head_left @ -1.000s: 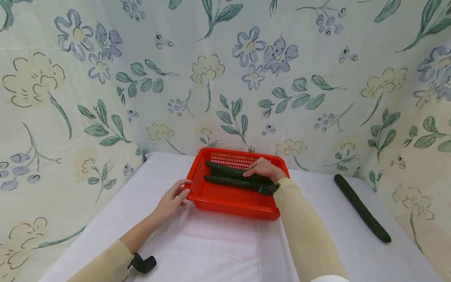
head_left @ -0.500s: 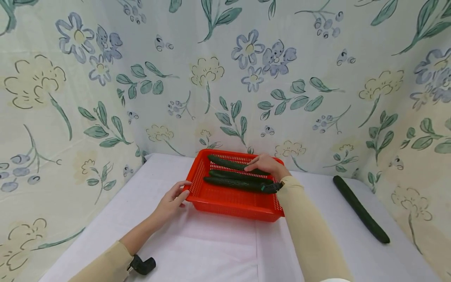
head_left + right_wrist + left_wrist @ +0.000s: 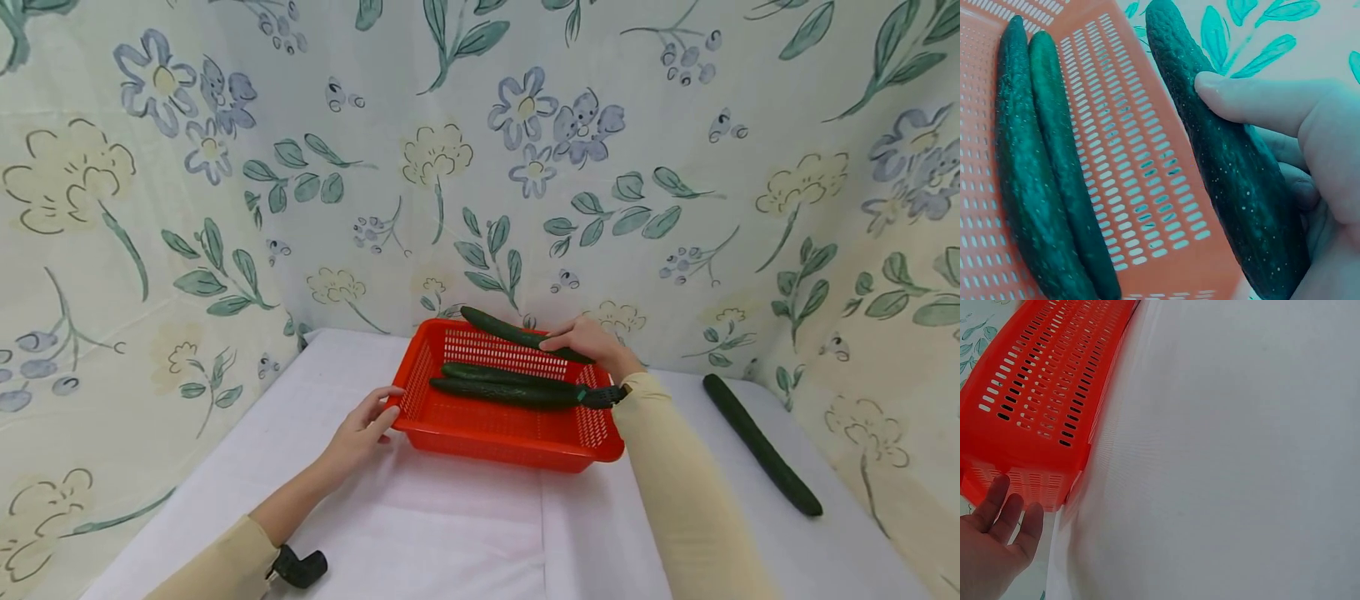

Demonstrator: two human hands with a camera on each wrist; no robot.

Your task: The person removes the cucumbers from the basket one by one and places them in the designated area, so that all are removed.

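Note:
My right hand (image 3: 592, 343) grips a dark green cucumber (image 3: 498, 325) at the back rim of the red plastic basket (image 3: 495, 450). In the right wrist view the thumb lies along this cucumber (image 3: 1222, 156), with the fingers curled behind it. Two more cucumbers (image 3: 1035, 187) lie side by side on the basket floor. At the basket's left front corner, my left hand (image 3: 358, 429) holds the rim, thumb and fingers on either side of it. The left wrist view shows those fingers (image 3: 1007, 519) against the basket's outer wall; the thumb is hidden there.
A separate cucumber (image 3: 761, 446) lies on the white-covered table (image 3: 465, 542) at the right. Floral cloth (image 3: 420, 167) hangs behind and at both sides. A black wrist camera (image 3: 300, 567) sits on the left wrist.
My right hand has lifted a cucumber from beside the other two, moving it back and up to the rear rim. The left hand has stayed on the basket's corner.

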